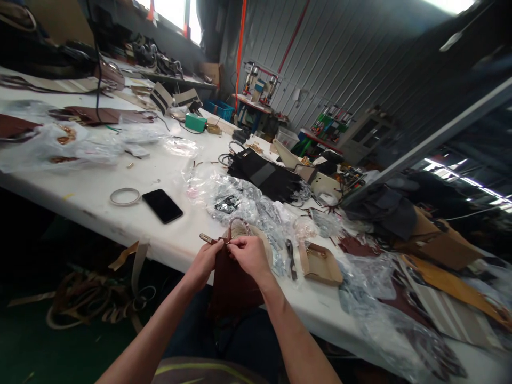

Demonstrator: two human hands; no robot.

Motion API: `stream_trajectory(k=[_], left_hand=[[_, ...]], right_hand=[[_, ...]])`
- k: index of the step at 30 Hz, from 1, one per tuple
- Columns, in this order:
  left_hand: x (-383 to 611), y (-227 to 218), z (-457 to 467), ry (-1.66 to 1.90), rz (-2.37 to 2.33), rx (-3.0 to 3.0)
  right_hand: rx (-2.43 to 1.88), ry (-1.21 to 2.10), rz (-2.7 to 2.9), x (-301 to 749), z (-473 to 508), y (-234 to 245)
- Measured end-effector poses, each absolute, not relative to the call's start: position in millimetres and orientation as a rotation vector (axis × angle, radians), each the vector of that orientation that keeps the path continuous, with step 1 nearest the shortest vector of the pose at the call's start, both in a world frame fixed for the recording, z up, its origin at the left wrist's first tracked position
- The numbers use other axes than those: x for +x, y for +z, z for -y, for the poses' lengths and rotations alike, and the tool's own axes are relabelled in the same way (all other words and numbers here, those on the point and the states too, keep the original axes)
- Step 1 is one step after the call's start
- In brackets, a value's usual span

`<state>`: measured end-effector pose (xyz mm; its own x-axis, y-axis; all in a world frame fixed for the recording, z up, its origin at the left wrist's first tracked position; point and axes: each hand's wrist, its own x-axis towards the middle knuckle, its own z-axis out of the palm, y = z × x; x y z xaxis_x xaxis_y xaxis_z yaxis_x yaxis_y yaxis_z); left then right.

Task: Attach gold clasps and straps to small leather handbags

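A dark brown leather bag piece (pixel 234 290) hangs over the table's front edge, above my lap. My left hand (pixel 206 261) is closed on its upper left edge, thumb on top. Close beside it, my right hand (pixel 250 256) pinches at the same top edge; whatever small part lies between its fingertips is too small to make out. A brown strap with a metal end (pixel 206 238) sticks out to the left past my left hand. Behind my hands a braided handle (pixel 240 221) arches up, in front of a pale round bundle (pixel 260 240).
A black phone (pixel 162 206) and a roll of tape (pixel 125 196) lie to the left. Clear plastic bags (pixel 256 208) spread beyond my hands, near black bag pieces (pixel 268 173). An open cardboard box (pixel 321 264) stands to the right. Strap scraps (pixel 92 298) lie on the floor.
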<state>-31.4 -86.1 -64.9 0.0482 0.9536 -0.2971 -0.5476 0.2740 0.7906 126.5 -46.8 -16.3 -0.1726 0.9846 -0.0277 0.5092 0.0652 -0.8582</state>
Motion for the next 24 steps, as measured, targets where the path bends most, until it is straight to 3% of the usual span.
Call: stream_trajectory(k=[9, 15, 24], left_hand=[[-31, -69, 81, 1.297, -0.89, 0.431], [-32, -62, 83, 1.261, -0.849, 0.342], [-24, -61, 88, 1.332, -0.979, 0.43]], right_hand=[[-1.471, 0.83, 1.727, 115, 56, -18], [-1.487, 0.985, 1.651, 117, 57, -21], [-1.638, 0.557, 2.16, 98, 60, 9]])
